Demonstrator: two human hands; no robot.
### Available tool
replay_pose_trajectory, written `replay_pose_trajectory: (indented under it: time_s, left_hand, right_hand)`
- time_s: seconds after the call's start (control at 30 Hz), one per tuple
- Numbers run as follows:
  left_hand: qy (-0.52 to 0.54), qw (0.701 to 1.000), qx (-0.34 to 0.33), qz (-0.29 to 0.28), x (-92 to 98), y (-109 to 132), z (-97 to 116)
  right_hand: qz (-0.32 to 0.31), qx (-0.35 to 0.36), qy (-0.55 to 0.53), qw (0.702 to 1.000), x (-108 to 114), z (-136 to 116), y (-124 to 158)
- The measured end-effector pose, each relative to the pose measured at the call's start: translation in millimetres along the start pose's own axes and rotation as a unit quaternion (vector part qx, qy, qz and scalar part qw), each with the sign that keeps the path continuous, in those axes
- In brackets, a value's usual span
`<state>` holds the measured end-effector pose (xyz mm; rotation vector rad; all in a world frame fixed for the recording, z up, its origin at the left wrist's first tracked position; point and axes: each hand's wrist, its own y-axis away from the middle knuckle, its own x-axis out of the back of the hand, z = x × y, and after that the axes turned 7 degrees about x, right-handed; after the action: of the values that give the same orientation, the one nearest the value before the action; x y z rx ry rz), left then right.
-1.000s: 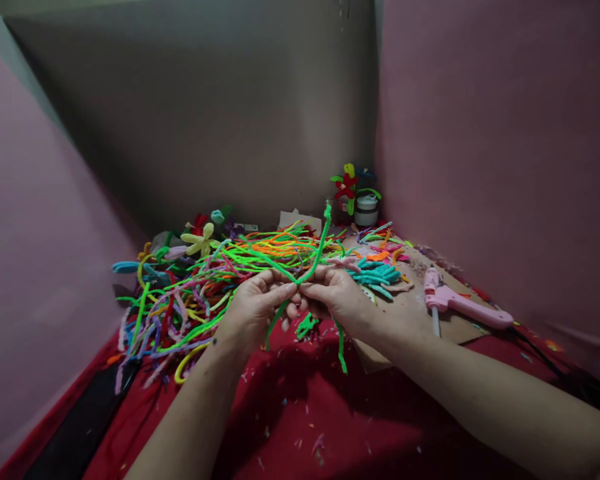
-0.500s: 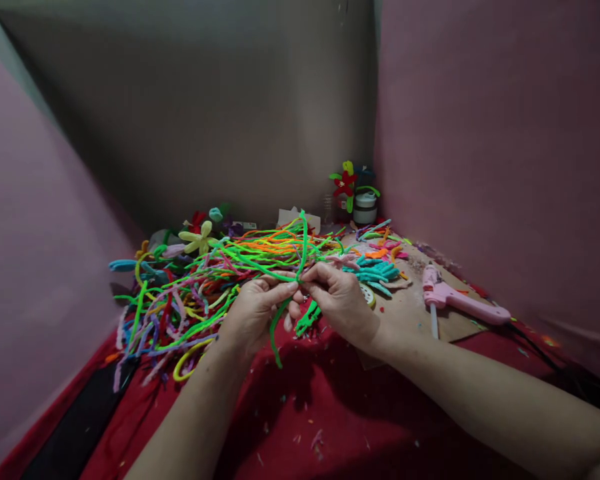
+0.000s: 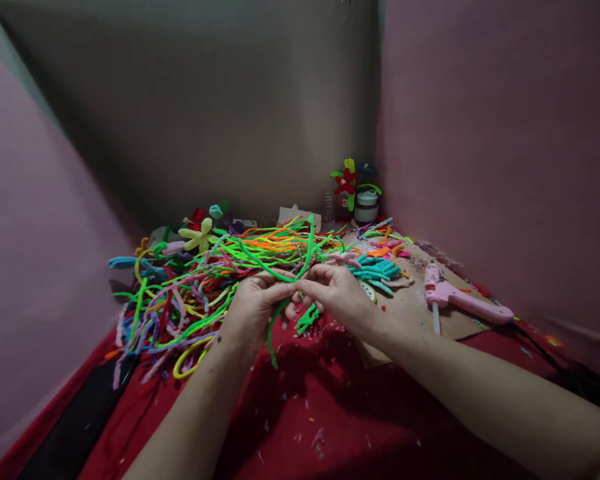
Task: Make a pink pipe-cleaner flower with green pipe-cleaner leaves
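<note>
Green pipe cleaners (image 3: 309, 250) cross between my fingertips, with one end standing up, one running off to the left and one hanging below. My left hand (image 3: 255, 303) pinches them from the left, thumb on top. From the other side my right hand (image 3: 337, 293) pinches at the same crossing, its thumb against the left thumb. The exact joint is hidden behind the thumbs. Just below the hands lies a small bundle of folded green pieces (image 3: 307, 320) on the red cloth (image 3: 300, 413).
A heap of coloured pipe cleaners (image 3: 190, 293) spreads behind and left. At right, a pink glue gun (image 3: 465, 300) lies on cardboard (image 3: 410, 313), near turquoise pieces (image 3: 377, 270). Finished flowers (image 3: 346, 181) stand beside a jar (image 3: 366, 208) at the back. A black strip (image 3: 75, 420) lies front left.
My right thumb has moved in against the left thumb at the crossing. The upright green end has shifted slightly right and leans more; the hanging end has swung slightly left.
</note>
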<state>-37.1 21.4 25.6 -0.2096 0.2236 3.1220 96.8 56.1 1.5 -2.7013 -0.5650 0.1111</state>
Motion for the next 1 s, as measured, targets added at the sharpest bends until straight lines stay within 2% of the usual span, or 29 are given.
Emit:
replay_pose_trajectory:
  time_s: [0.07,0.23,0.4,0.53,0.77,0.87,1.0]
  left_hand:
    - [-0.016,1.000,-0.010,0.006,-0.4,0.3,0.5]
    - [-0.057,0.998,-0.022,0.017,-1.5,0.2,0.7]
    - [-0.061,0.997,-0.033,0.021,-0.2,-2.3,-3.4]
    - [-0.095,0.993,-0.070,0.024,0.4,-4.2,-8.3]
    - [-0.213,0.963,-0.120,0.115,-7.7,-1.4,-10.4]
    - [-0.269,0.936,-0.176,0.145,-7.2,-0.2,-15.3]
    - [-0.372,0.854,-0.319,0.176,-4.8,3.4,-25.2]
  right_hand:
    - [-0.006,-0.022,-0.021,1.000,0.6,-0.7,-1.1]
    - [0.000,-0.024,-0.094,0.995,0.8,0.1,-0.6]
    - [0.011,-0.024,-0.092,0.995,-1.1,-0.5,-0.2]
    - [0.032,-0.041,-0.055,0.997,-1.5,0.5,-1.1]
    - [0.022,-0.024,-0.022,0.999,0.5,3.4,-0.9]
    - [0.023,-0.026,-0.024,0.999,0.2,5.5,-0.7]
    - [0.027,-0.035,-0.062,0.997,-1.6,11.8,-1.0]
